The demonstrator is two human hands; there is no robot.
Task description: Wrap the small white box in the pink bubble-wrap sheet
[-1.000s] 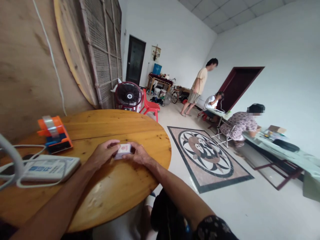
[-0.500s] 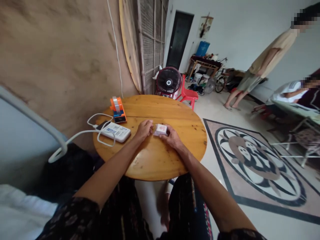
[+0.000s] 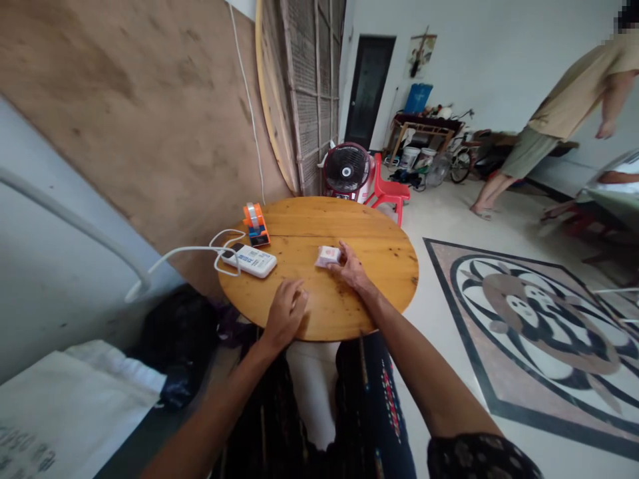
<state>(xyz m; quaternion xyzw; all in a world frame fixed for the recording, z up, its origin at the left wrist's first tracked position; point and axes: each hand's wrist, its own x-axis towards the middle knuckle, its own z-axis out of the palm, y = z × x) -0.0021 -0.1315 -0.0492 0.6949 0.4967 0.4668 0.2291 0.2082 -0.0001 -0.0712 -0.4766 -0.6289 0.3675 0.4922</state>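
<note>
A small white box (image 3: pixel 328 255) with a reddish print, in what looks like a clear wrap, lies on the round wooden table (image 3: pixel 299 219). My right hand (image 3: pixel 351 267) is at its right end, the thumb along the near side and the fingers at the far corner. Nearer the table's front edge, my left hand (image 3: pixel 287 309) is closed with the fingers curled. Whatever may be between those fingertips is too small to make out. An orange tape dispenser (image 3: pixel 256 225) stands at the table's far left. Before it lies a white power bank (image 3: pixel 250 260) with a white cable plugged in.
A fan (image 3: pixel 347 169) and a red plastic chair (image 3: pixel 388 189) stand behind the table. Left are a wall, a thick white bent tube (image 3: pixel 74 216) and a pale sack (image 3: pixel 74 406). A person (image 3: pixel 564 106) stands at the right, beyond the panda floor mosaic (image 3: pixel 539 319).
My left hand has drawn back from the box towards the table's front edge. My right hand stays at the box. The view has shifted, and the standing person's pose has changed.
</note>
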